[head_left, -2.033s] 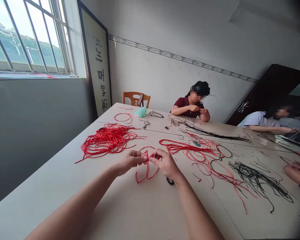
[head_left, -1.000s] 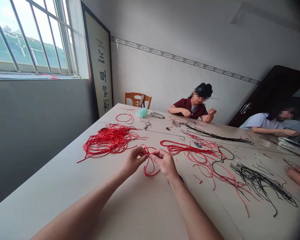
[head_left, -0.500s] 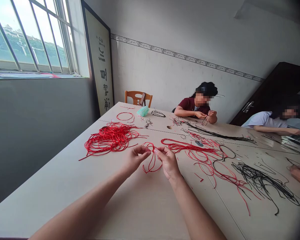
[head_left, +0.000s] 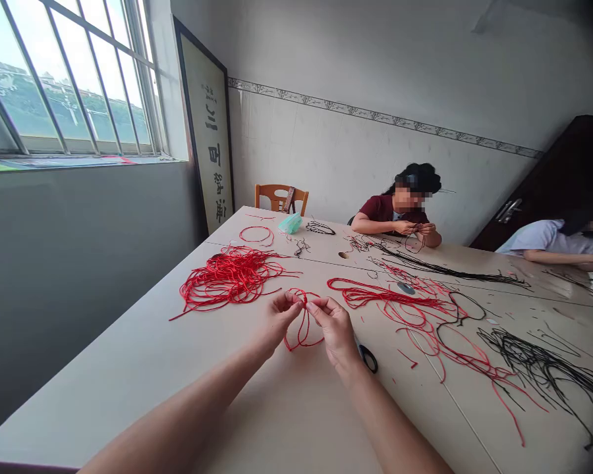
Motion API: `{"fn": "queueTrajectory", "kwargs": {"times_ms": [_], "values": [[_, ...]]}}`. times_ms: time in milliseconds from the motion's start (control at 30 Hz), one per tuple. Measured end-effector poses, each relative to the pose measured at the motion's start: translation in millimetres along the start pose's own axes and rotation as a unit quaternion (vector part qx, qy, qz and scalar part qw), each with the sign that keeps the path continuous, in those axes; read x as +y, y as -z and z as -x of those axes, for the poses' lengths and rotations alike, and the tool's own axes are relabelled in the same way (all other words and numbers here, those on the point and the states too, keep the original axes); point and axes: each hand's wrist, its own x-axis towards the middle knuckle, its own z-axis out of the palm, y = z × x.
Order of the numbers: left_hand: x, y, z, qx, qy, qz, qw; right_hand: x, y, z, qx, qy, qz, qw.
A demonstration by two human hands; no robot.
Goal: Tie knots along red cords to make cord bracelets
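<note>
Just above the table, my left hand [head_left: 281, 315] and my right hand [head_left: 332, 321] meet at a looped red cord [head_left: 304, 334]. Thumb and forefinger of each hand pinch it near what looks like a knot, one from either side. Loops of the cord stick out above the fingertips and hang below them. The fingers partly hide the knot. Beside my right wrist lie scissors with a dark handle [head_left: 369, 359], their blades mostly behind the hand.
A tangled heap of red cords [head_left: 232, 280] lies to the left, a red bundle [head_left: 390, 294] to the right. Black cords [head_left: 538, 362] spread at the far right. A green plastic packet [head_left: 290, 224] sits at the back. Two people [head_left: 395, 214] work across the table [head_left: 103, 388].
The view has turned a little left, so the scene sits further right. More of the scissors' handle shows beside my right wrist. Both hands keep their pinch on the red cord.
</note>
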Motion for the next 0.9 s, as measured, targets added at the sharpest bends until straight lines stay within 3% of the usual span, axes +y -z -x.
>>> {"fn": "queueTrajectory", "kwargs": {"times_ms": [167, 333, 533, 667, 900], "values": [[-1.9, 2.0, -1.5, 0.008, -0.023, -0.054, 0.998, 2.3, -1.1, 2.0, 0.01, -0.012, -0.036, 0.999], [5.3, 1.8, -1.6, 0.037, -0.096, -0.23, 0.968, 5.2, -3.7, 3.3, 0.022, -0.003, -0.022, 1.0], [12.0, 2.8, -0.3, 0.035, -0.132, -0.334, 0.933, 0.7, -3.0, 6.7, 0.019, 0.082, 0.118, 0.989], [9.0, 4.7, -0.7, 0.027, -0.149, -0.349, 0.925, -3.9, -1.8, 9.0, 0.029, 0.131, 0.222, 0.966], [5.7, 3.1, -1.2, 0.01, -0.098, -0.245, 0.965, -0.6, -1.9, 6.5, 0.056, 0.132, 0.244, 0.959]]}}
